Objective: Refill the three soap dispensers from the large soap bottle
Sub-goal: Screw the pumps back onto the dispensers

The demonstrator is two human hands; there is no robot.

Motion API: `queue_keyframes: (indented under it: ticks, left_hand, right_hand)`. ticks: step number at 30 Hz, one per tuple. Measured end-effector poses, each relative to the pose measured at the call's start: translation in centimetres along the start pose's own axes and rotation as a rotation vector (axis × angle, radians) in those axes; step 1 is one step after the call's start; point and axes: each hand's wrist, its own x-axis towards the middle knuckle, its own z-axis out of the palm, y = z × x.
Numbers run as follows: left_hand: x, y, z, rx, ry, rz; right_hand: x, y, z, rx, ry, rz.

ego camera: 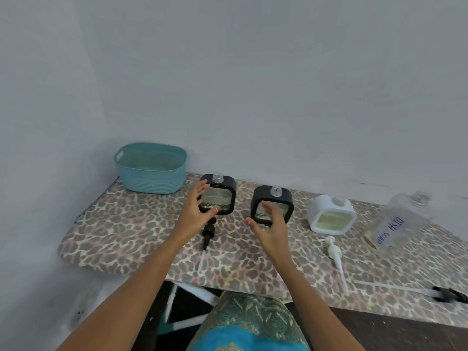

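While looking down past teal-and-gold patterned cloth (248, 323) at 6 o'clock, reaches both bare arms out over an ironing board (121, 239) in a leopard-print cover. Spreads the left hand (196, 211) wide, holding nothing, at the left flank of the left black dispenser (220, 196) at 12 o'clock, thumb across its lower front corner; cannot tell whether skin meets plastic. Spreads the right hand (272, 228) just as wide and empty, masking the lower front of the middle black dispenser (274, 201) between 12 and 1 o'clock. Finds a black pump (209, 230) lying just beneath the left hand, a white pump (334, 249) at 2 o'clock and a second black pump (448, 295) at 3 o'clock by the near edge. Farther back, meets the white dispenser (331, 215) at 1 o'clock, then the large soap bottle (402, 219) marked DISH SOAP, tipped and uncapped, at 2 o'clock. Ends at a teal basket (150, 168) at 11 o'clock against the grey wall (253, 84).
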Motion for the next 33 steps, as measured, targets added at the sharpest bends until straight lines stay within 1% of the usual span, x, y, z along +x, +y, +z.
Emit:
queue_keyframes:
  ticks: [6, 8, 12, 15, 19, 21, 24, 26, 29, 33]
  left_hand:
    - [2.0, -2.6, -2.7, 0.067, 0.036, 0.000]
    - [2.9, -3.2, -3.1, 0.088, 0.044, -0.009]
    - [5.1, -4.1, -3.5, 0.101, 0.013, -0.036]
    - [6.7, -4.7, -3.5, 0.078, -0.029, -0.087]
    - [8.2, -5.3, -3.4, 0.079, -0.094, -0.090]
    - [8.5, -5.4, -3.3, 0.080, -0.132, -0.080]
    - [8.9, -5.5, -3.1, 0.087, -0.157, -0.074]
    - [9.1, -5.8, -3.1, 0.099, -0.156, -0.075]
    - [9.1, -6.1, -2.9, 0.085, -0.145, -0.084]
    - [9.1, -6.0, -2.7, 0.085, -0.132, -0.085]
  right_hand:
    - [1.0, -0.9, 5.6, 0.005, -0.088, 0.014]
    - [1.2, -0.9, 7.2, 0.016, -0.117, 0.051]
    - [1.2, -0.5, 9.8, 0.004, -0.168, 0.132]
    - [1.0, -0.1, 10.9, 0.026, -0.173, 0.190]
    - [0.8, 0.0, 11.6, -0.013, -0.129, 0.196]
    - [0.8, -0.3, 11.6, -0.037, -0.112, 0.235]
    - [0.9, -0.6, 11.5, -0.098, -0.194, 0.336]
    - [1.2, -0.7, 11.5, -0.118, -0.240, 0.372]
    - [1.6, -1.0, 11.3, -0.104, -0.256, 0.408]
    - [1.6, -1.3, 10.3, -0.040, -0.231, 0.422]
